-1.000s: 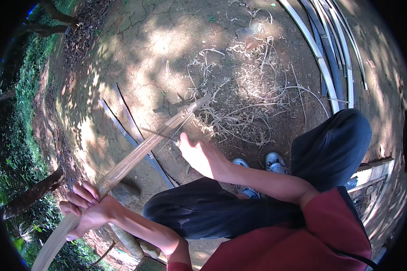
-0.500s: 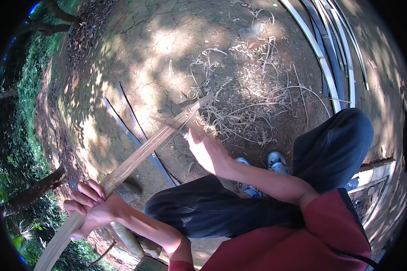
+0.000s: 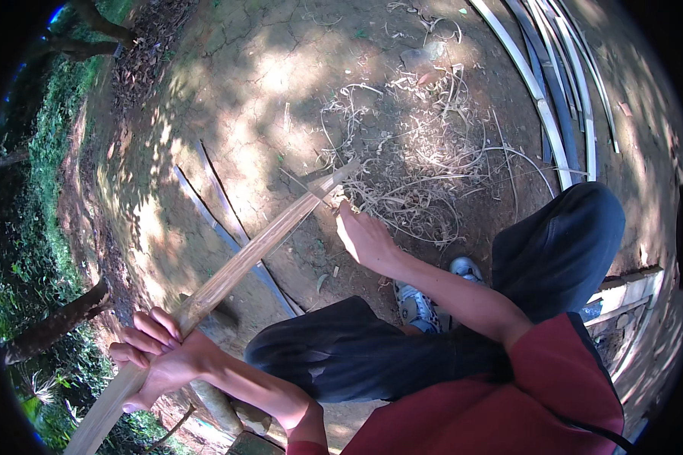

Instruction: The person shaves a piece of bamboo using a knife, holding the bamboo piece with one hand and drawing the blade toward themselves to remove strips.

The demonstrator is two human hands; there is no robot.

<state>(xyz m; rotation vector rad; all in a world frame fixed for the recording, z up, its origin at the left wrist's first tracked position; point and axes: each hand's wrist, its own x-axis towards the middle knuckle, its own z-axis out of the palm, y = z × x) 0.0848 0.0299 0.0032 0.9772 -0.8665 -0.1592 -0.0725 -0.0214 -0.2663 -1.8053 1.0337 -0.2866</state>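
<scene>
A long pale strip of split bamboo (image 3: 254,246) slants from the lower left up to the middle of the view. Near its lower end my left hand (image 3: 163,353) grips it, fingers wrapped over the top edge. My right hand (image 3: 368,239) is closed beside the far end, around what looks like a knife (image 3: 294,179). Its thin blade crosses the bamboo strip; the handle is mostly hidden by my fingers. The strip's far tip (image 3: 349,168) sticks out past the blade, above the shavings.
Curly shavings (image 3: 410,193) litter the dirt ground ahead of my shoes (image 3: 416,305). Two narrow strips (image 3: 212,216) lie beneath the held piece, on the left. Several long strips (image 3: 542,102) lie at the far right. Trunks (image 3: 61,322) and greenery border the left side.
My right hand has moved a little away from me and to the right, towards the strip's far end. My left hand and the strip have shifted only slightly.
</scene>
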